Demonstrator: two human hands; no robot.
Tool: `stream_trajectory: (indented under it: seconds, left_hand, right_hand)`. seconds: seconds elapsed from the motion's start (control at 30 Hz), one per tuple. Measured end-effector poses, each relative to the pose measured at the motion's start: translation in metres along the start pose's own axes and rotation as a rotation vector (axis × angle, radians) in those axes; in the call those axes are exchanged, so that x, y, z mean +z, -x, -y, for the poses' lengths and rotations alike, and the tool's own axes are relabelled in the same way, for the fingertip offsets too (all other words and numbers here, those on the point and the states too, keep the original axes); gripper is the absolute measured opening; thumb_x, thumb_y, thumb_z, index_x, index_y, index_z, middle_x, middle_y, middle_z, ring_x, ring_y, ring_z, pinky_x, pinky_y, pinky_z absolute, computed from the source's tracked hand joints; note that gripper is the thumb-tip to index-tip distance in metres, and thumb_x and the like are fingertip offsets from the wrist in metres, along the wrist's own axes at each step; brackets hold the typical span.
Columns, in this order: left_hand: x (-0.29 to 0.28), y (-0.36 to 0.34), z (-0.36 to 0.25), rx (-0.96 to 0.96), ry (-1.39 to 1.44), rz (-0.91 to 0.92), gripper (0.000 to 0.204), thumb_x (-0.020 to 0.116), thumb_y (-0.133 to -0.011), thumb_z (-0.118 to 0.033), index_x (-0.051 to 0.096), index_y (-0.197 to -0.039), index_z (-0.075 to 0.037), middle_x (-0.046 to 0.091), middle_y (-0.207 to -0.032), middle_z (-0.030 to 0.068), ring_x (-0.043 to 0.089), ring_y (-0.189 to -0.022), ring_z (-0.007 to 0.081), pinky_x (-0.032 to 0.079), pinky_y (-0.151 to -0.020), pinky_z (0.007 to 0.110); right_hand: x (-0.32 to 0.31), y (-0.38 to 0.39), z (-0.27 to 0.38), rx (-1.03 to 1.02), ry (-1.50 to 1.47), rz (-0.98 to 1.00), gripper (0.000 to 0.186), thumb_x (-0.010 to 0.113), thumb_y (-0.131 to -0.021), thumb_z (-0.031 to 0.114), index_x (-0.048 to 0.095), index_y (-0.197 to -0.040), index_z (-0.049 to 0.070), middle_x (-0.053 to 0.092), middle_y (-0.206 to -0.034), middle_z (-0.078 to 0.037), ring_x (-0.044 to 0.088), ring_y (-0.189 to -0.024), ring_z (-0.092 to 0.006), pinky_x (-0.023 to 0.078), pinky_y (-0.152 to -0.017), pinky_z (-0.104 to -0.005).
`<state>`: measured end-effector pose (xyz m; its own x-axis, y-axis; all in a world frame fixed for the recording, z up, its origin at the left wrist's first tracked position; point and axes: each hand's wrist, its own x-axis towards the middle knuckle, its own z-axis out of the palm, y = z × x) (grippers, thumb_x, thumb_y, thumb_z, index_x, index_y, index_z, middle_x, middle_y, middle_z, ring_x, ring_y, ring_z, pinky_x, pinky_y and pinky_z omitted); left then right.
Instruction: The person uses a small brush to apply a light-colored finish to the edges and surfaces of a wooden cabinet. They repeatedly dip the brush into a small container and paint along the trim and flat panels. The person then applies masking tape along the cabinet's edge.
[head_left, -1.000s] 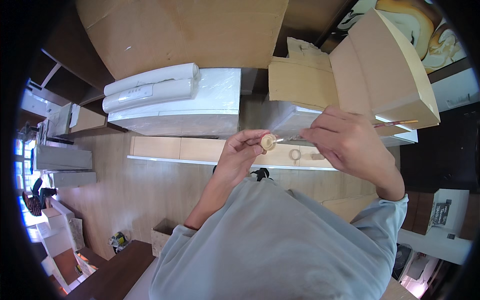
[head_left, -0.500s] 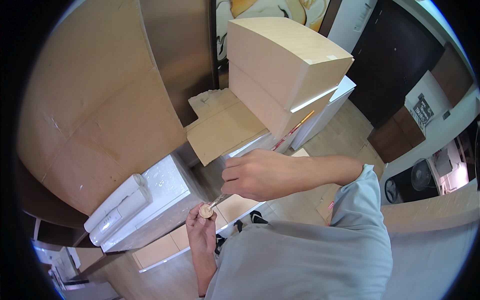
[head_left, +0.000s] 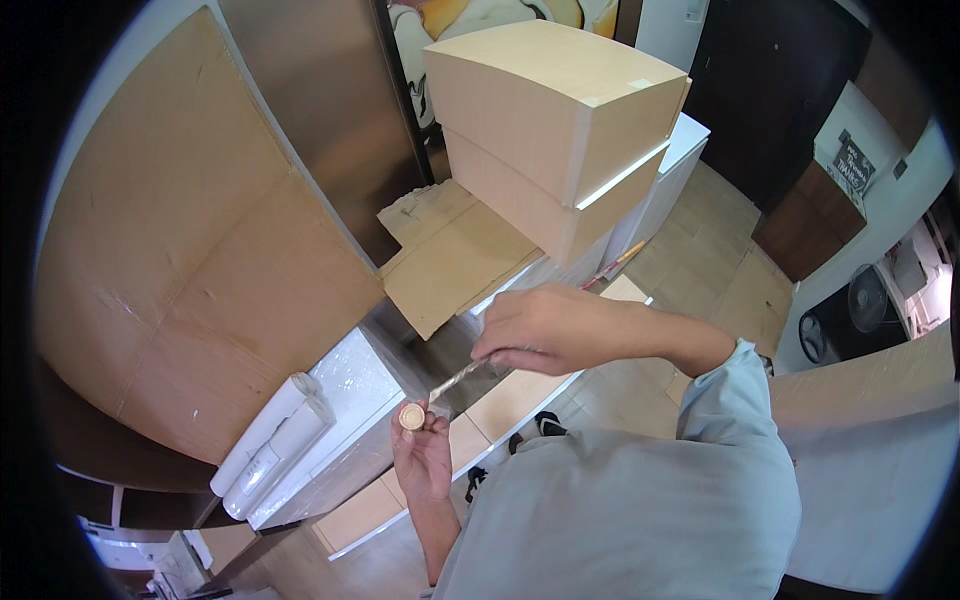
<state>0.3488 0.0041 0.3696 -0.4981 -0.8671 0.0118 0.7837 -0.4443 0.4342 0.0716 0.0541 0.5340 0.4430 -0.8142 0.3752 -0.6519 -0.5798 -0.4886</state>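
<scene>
Pinching brush [head_left: 460, 381], R hand [head_left: 540, 325] palm-down; L hand [head_left: 426, 462] palm-up w/ pot [head_left: 412, 416].

A slender brush [head_left: 458, 380] slants tip-down beside a small round cream cup [head_left: 412, 417], perhaps touching its rim.

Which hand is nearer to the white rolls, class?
Left. The left hand, with a small round piece, is right of the white rolls; the right hand, with a slim tool, is higher and farther right in the picture.
</scene>
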Motion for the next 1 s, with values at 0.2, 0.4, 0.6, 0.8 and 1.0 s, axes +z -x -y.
stream_trajectory:
  seconds: [0.2, 0.4, 0.6, 0.8, 1.0]
  left_hand:
    - [-0.008, 0.003, -0.006, -0.018, 0.132, -0.044, 0.04, 0.069, -0.089, -0.01, 0.06, -0.127, -0.003, 0.065, -0.123, 0.0154, 0.062, -0.1, 0.0208, 0.048, -0.089, 0.034]
    - [-0.012, 0.003, -0.011, -0.075, 0.169, -0.013, 0.041, 0.068, -0.09, -0.009, 0.059, -0.13, -0.003, 0.068, -0.123, 0.0144, 0.063, -0.1, 0.0203, 0.046, -0.088, 0.035]
    - [-0.007, -0.002, -0.016, -0.076, 0.134, -0.046, 0.041, 0.071, -0.086, -0.008, 0.061, -0.125, -0.003, 0.067, -0.12, 0.0141, 0.062, -0.097, 0.0203, 0.046, -0.087, 0.034]
    - [-0.005, -0.003, -0.017, -0.074, 0.115, -0.037, 0.036, 0.067, -0.091, -0.011, 0.06, -0.125, -0.003, 0.068, -0.12, 0.0108, 0.062, -0.097, 0.0178, 0.045, -0.085, 0.033]
    - [-0.006, -0.001, -0.016, -0.065, 0.107, 0.004, 0.034, 0.065, -0.094, -0.012, 0.059, -0.126, -0.002, 0.067, -0.122, 0.0109, 0.063, -0.099, 0.0182, 0.044, -0.086, 0.034]
  right_hand:
    - [0.04, 0.037, -0.043, 0.322, -0.706, -0.395, 0.017, 0.068, -0.093, 0.008, 0.068, -0.109, 0.001, 0.07, -0.096, -0.005, 0.065, -0.084, -0.0139, 0.052, -0.07, -0.0283]
    - [0.093, 0.065, -0.081, 0.483, -1.18, -0.883, 0.025, 0.069, -0.093, 0.008, 0.064, -0.116, 0.0, 0.067, -0.095, -0.003, 0.062, -0.082, -0.0087, 0.048, -0.064, -0.0234]
    - [0.092, 0.066, -0.126, 0.505, -1.075, -1.345, 0.025, 0.065, -0.098, 0.014, 0.065, -0.117, -0.001, 0.067, -0.096, -0.003, 0.06, -0.085, -0.0079, 0.047, -0.074, -0.0246]
    - [0.081, 0.061, -0.16, 0.618, -0.893, -1.467, 0.027, 0.065, -0.099, 0.018, 0.067, -0.12, 0.002, 0.07, -0.099, -0.002, 0.061, -0.089, -0.0079, 0.046, -0.079, -0.0249]
    - [0.073, 0.053, -0.176, 0.608, -0.87, -1.481, 0.025, 0.066, -0.097, 0.014, 0.068, -0.116, -0.001, 0.071, -0.097, -0.004, 0.064, -0.087, -0.0082, 0.049, -0.076, -0.0238]
